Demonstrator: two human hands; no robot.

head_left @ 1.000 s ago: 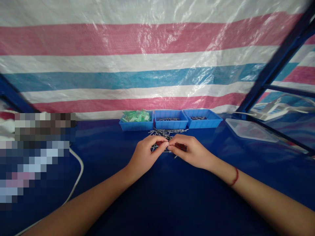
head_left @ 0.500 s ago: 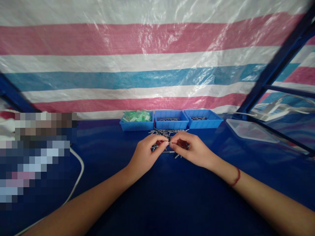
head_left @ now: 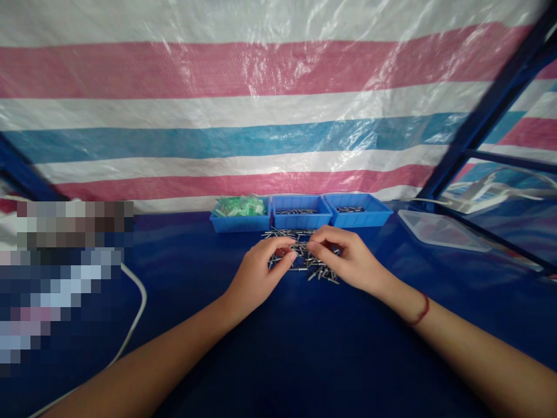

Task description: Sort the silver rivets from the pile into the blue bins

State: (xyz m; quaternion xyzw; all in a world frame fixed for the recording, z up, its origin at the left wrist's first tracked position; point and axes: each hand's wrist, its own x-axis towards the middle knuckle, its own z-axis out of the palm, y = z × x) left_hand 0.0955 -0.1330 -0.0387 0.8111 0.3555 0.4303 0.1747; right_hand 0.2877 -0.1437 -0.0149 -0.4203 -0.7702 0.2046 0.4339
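A loose pile of silvery blind rivets (head_left: 322, 271) lies on the dark blue tabletop in front of me, partly covered by both hands. At the pile's left side is my left hand (head_left: 261, 267), its thumb and forefinger slightly apart with nothing visible between them. Over the right side of the pile is my right hand (head_left: 348, 258), with thumb and forefinger curled close together. Whatever may be between those fingertips is too small to make out. The two hands are a short gap apart.
Behind the pile stand a blue bin (head_left: 241, 223) with green plastic packets and two more, the middle bin (head_left: 301, 220) and right bin (head_left: 361, 218), with thin metal pieces. A clear plastic lid (head_left: 441, 231) lies at right. A white cable (head_left: 141, 296) runs along the left.
My hands, whose fingertips were together, have separated. The right hand has shifted slightly right and up, uncovering more rivets; the left fingertips have parted a little.
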